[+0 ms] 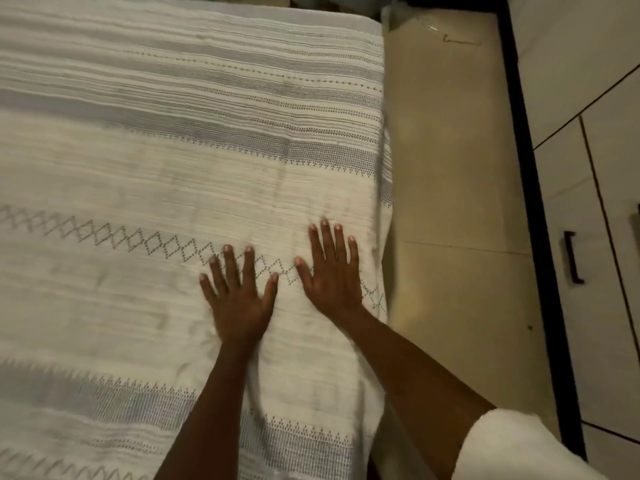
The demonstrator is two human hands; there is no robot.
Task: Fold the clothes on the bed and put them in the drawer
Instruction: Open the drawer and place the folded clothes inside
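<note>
A white bedspread [156, 161] with grey woven stripes and diamond bands covers the bed and fills most of the head view. My left hand [239, 299] lies flat on it with fingers spread, palm down, over the diamond band. My right hand [332, 275] lies flat beside it, fingers spread, close to the bed's right edge. Neither hand holds anything. No loose garment shows on the bed. White drawer fronts [595, 209] with a dark handle [573, 257] stand to the right, closed.
A beige tiled floor strip [450, 168] runs between the bed's right edge and the cabinet's dark base [530, 188]. A white sleeve [512, 448] shows at the lower right.
</note>
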